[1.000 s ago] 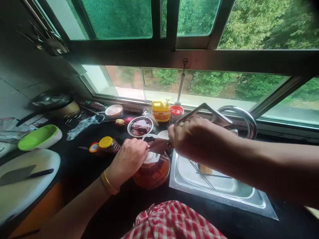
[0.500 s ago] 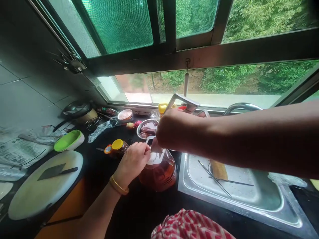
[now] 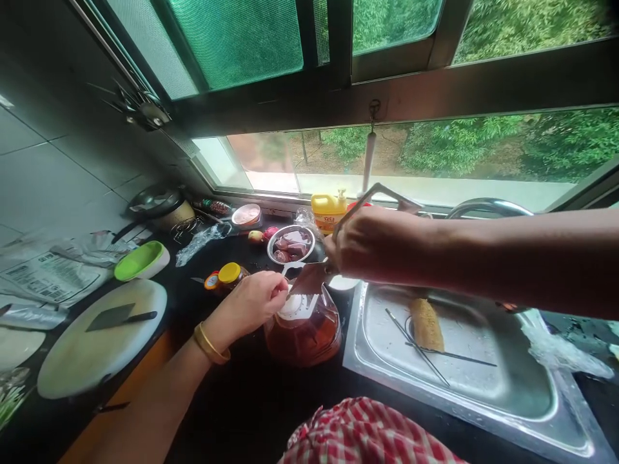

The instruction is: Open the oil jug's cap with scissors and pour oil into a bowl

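Jug: clear plastic jug (image 3: 302, 343), with a rounded, faceted body and glossy walls around red-amber liquid; it stands on the counter (image 3: 232, 412), left of the sink (image 3: 512, 390).
Jug top: matte white cap (image 3: 293, 305), round and low, with a white plastic handle (image 3: 293, 265) that forms a loop beyond it.
Scissors: metal scissors (image 3: 309, 278), with a flat, dull blade and a bent, angular grip; the blade slants down over the cap and reaches toward the left hand (image 3: 254, 298).
Left hand: at the jug top's left edge, fingers curled and thumb folded against the forefinger; what is pinched between them cannot be told.
Right hand: the right hand (image 3: 355, 245) is wrapped around the scissors' grip, above and to the right of the jug.
Between hands: the cap, with the jug's body below.
Bowl: shiny round metal bowl (image 3: 269, 245) behind the jug, holding smooth, dark red chunks (image 3: 293, 243).
Jar: dark jar with a yellow lid (image 3: 229, 272), just beyond the left hand.
Board: pale, thick, round-edged board (image 3: 68, 354) at far left, a flat-bladed knife (image 3: 113, 317) lying on it.
Sink: brushed metal, holding a rough tan roll (image 3: 426, 327) and thin dark sticks (image 3: 420, 351).
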Demonstrator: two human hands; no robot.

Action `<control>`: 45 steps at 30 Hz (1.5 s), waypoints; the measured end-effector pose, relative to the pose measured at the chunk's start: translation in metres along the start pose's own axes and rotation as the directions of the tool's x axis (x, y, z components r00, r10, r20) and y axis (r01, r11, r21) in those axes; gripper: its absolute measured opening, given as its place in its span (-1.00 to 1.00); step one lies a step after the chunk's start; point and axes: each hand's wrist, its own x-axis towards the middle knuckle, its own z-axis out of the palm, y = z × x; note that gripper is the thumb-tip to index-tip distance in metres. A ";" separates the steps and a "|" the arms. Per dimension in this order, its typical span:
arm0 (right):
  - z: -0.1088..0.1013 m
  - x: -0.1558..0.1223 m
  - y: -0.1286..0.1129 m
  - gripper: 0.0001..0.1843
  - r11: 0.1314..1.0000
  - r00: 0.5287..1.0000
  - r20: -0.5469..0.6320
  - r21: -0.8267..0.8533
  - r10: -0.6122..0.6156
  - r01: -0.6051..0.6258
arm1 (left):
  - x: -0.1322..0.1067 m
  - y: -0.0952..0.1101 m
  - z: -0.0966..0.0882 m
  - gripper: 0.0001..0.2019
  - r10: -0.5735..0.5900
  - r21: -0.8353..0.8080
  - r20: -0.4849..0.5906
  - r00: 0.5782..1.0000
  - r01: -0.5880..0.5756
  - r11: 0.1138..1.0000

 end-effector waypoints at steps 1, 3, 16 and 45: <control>-0.001 -0.001 -0.001 -0.71 0.995 0.999 0.020 -0.092 -0.042 0.043 | 0.000 0.000 0.001 -0.86 -0.006 -0.012 0.001 1.000 0.006 1.000; -0.004 -0.002 -0.004 -0.74 0.963 0.992 0.072 -0.240 -0.104 0.119 | -0.002 -0.001 0.003 -0.88 -0.002 -0.036 -0.013 1.000 0.002 0.999; -0.007 0.009 -0.026 -0.79 0.932 0.931 0.358 -0.307 -0.077 0.195 | -0.004 -0.004 0.016 -0.85 0.017 -0.049 -0.146 0.989 -0.025 0.998; 0.011 -0.005 -0.008 -0.86 0.950 0.998 0.032 -0.308 -0.049 0.057 | -0.007 -0.001 0.020 -0.89 0.006 -0.013 -0.160 0.987 -0.008 1.000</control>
